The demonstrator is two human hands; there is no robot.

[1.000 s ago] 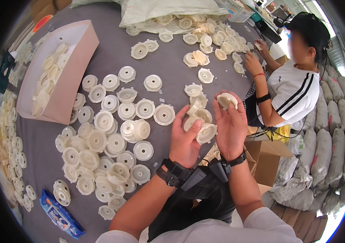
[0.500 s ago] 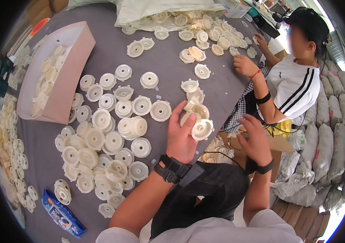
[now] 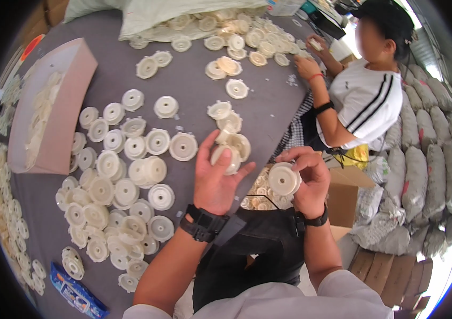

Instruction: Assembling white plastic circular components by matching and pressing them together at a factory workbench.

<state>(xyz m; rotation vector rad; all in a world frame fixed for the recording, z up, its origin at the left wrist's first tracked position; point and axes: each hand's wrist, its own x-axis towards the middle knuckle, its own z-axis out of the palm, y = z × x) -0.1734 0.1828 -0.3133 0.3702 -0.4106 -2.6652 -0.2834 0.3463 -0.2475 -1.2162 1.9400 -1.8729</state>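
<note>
My right hand [image 3: 311, 183] grips a white round plastic wheel-like part [image 3: 283, 179] with a small centre hole, held over the box beside my lap. Near the table's right edge, my left hand [image 3: 216, 183] has its fingers spread, with the fingertips against a white plastic part [image 3: 230, 164]. Another such part [image 3: 241, 144] lies just beyond those fingertips, and others line up farther up the table. To the left of my left hand, several similar notched discs [image 3: 101, 190] form a loose heap on the grey tabletop [image 3: 183, 69].
A pinkish box [image 3: 80, 80] of parts stands at the left. At the back, a white sack [image 3: 146, 21] spills more. A blue packet [image 3: 80, 292] lies near left. A co-worker [image 3: 369, 95] sits at the right, handling parts. Cardboard box [image 3: 343, 191] and stacked grey sacks [image 3: 414, 181] are beyond.
My right hand, empty before, now holds a white wheel-like part. My left hand has spread its fingers from around the parts it held. The whole view has shifted slightly.
</note>
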